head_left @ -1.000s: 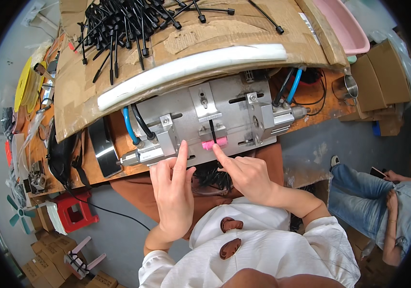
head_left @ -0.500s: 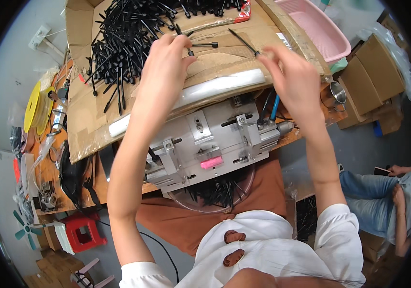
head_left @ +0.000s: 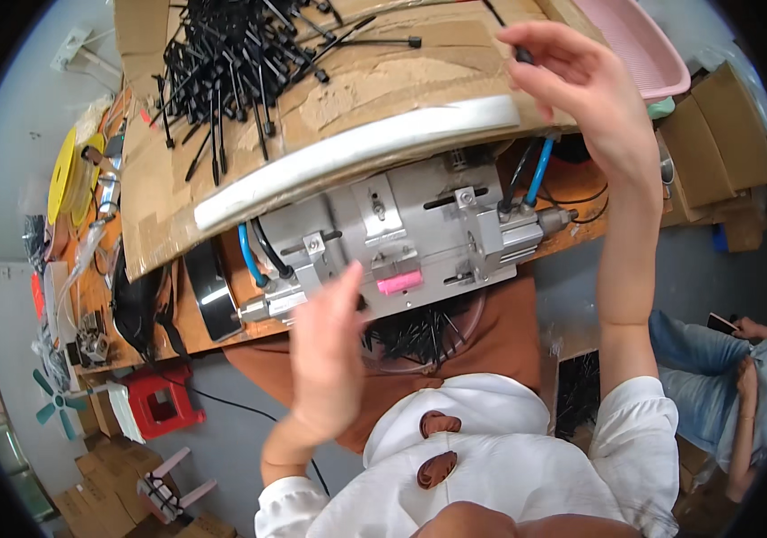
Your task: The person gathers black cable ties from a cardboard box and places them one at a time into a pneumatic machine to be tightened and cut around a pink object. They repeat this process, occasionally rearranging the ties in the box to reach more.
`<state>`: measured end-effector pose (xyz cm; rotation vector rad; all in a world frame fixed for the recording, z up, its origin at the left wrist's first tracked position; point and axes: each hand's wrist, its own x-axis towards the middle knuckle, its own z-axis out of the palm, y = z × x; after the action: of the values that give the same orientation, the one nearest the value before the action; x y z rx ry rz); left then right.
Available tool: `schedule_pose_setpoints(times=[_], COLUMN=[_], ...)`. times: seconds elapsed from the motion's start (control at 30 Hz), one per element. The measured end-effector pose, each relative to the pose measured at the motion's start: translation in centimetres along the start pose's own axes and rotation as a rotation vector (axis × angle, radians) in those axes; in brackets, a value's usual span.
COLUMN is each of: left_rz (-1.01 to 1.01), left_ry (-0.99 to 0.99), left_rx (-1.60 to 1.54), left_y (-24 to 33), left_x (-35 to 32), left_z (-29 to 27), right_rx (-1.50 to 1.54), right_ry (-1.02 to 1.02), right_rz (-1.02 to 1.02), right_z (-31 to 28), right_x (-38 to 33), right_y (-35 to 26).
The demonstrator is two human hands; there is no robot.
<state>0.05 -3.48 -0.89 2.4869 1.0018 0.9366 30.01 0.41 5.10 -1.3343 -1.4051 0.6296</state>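
My right hand (head_left: pixel 585 85) is raised over the right side of the cardboard tray (head_left: pixel 455 76). Its thumb and fingers pinch a thin black rod with a thicker head (head_left: pixel 523 56). My left hand (head_left: pixel 329 350), smeared by motion, hangs at the near left edge of a metal fixture (head_left: pixel 419 220). A dark spot shows beside its fingertips, but whether the hand holds a piece is unclear. On the fixture, a small pink block (head_left: pixel 399 282) sits near the front edge. A heap of similar black rods (head_left: pixel 231 67) fills the tray's left part.
A white roll-like strip (head_left: pixel 356 152) lines the tray's front edge. A bowl of black pieces (head_left: pixel 415 336) rests on my lap. Blue hoses (head_left: pixel 540 170) run to the fixture. A pink basket (head_left: pixel 648 49) is at far right; a seated person (head_left: pixel 706 377) holds a phone below it.
My left hand has come back from the heap, down toward the fixture's front. My right hand has moved up and right, still pinching its black rod. The view has shifted slightly.
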Motion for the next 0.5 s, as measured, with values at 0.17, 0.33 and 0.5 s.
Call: schedule_pose_setpoints(times=[0.17, 0.33, 0.5], left_rz=[-0.069, -0.071, -0.077], left_ry=[-0.121, -0.179, -0.189], left_rx=[0.060, 0.297, 0.333], left_y=[1.8, 1.5, 2.0], left_x=[-4.9, -4.7, -4.1], left_z=[5.4, 7.1, 6.9], right_rx=[0.240, 0.249, 0.001], right_ry=[-0.009, 0.050, 0.135], right_rz=[0.043, 0.014, -0.103], right_z=[2.4, 3.4, 4.7], right_x=[-4.1, -6.1, -9.9], right_y=[-0.9, -2.4, -1.2])
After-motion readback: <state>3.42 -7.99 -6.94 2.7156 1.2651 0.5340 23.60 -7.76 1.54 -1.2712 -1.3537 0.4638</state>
